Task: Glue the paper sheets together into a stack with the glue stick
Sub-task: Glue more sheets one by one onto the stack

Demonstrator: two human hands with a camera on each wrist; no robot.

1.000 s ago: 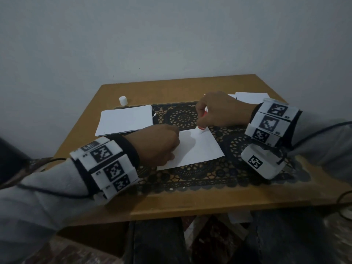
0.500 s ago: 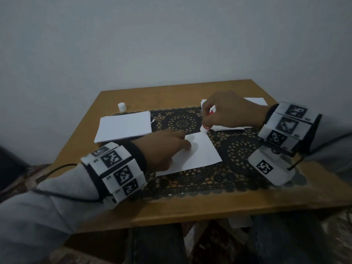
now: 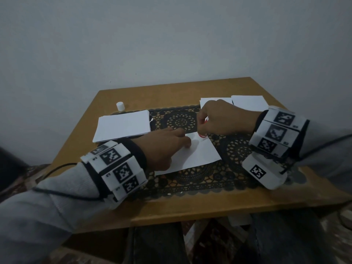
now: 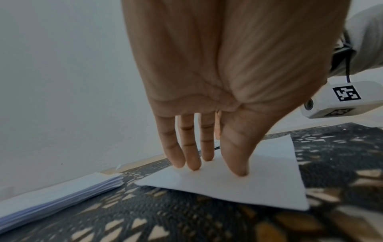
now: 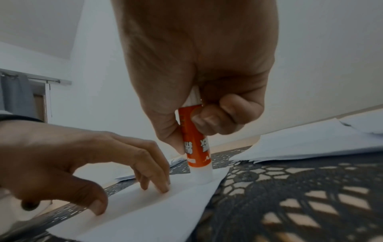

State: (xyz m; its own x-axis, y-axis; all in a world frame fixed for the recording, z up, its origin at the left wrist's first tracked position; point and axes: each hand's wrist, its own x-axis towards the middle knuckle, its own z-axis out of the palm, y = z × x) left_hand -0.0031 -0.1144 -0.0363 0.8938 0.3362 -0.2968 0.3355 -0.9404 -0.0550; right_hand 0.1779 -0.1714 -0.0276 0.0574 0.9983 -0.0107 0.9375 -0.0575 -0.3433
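A single white sheet (image 3: pixel 198 155) (image 4: pixel 259 180) (image 5: pixel 145 212) lies on the dark lace mat (image 3: pixel 190 180). My left hand (image 3: pixel 167 143) (image 4: pixel 207 155) (image 5: pixel 82 163) presses it flat with straight fingertips (image 4: pixel 192 165). My right hand (image 3: pixel 219 119) (image 5: pixel 196 98) grips an orange and white glue stick (image 5: pixel 196 147) (image 3: pixel 202 134), held upright, its white tip touching the sheet near its far corner. A stack of white sheets (image 3: pixel 122 125) (image 4: pixel 58 196) rests at the left. More loose sheets (image 3: pixel 247 102) (image 5: pixel 311 142) lie at the far right.
The white glue cap (image 3: pixel 120 106) stands near the table's far left. The small wooden table (image 3: pixel 190 206) ends against a pale wall. Wrist trackers with cables sit on both forearms. My knees show below the front edge.
The right hand with the glue stick has shifted along the sheet's far edge. My left fingers have stretched out flatter on the paper. The head view has tilted.
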